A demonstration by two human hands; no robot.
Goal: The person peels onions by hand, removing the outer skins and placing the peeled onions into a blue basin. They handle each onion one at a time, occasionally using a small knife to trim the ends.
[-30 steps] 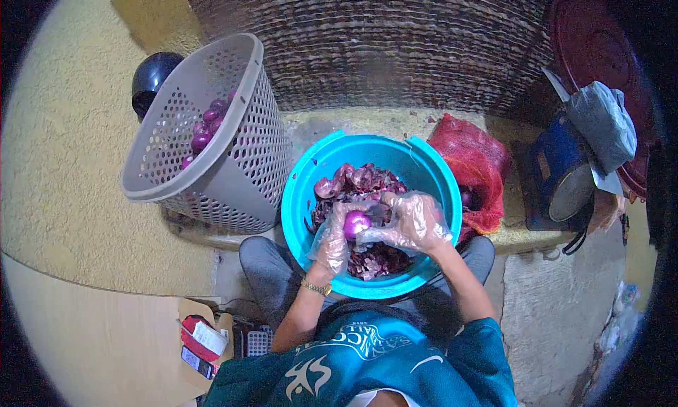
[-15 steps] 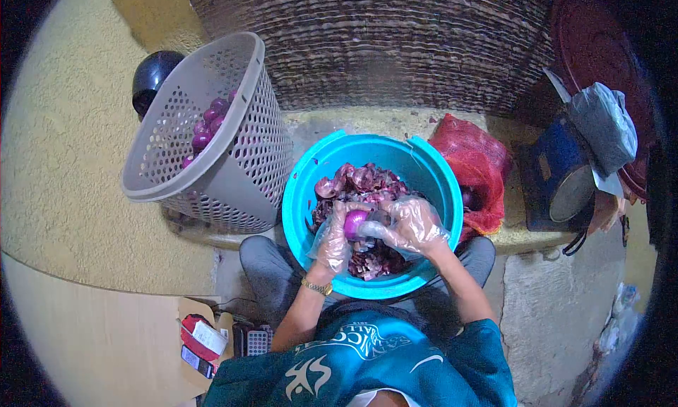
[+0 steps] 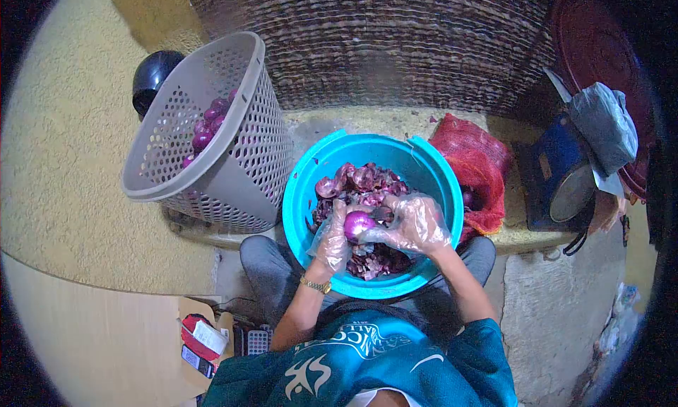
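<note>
Both my hands, in clear plastic gloves, are over the turquoise tub (image 3: 443,168). A shiny purple onion (image 3: 359,225) is in the fingers of my left hand (image 3: 332,241). Close against its right side is my right hand (image 3: 418,227), its fingers curled around what looks like a small knife (image 3: 383,214), of which only a short dark blade shows. The thumb of that hand reaches to the onion's surface. Loose dark-red onion skins (image 3: 364,184) fill much of the tub below.
To the left, a tilted grey perforated basket (image 3: 236,142) holds several purple onions (image 3: 210,124). A red mesh sack (image 3: 477,160) lies right of the tub, with a blue dial scale (image 3: 558,174) beyond it. A wooden board (image 3: 92,336) is at the lower left.
The onion has turned a little in my left hand and shows more of its face. My right thumb has drawn back slightly to the right across it.
</note>
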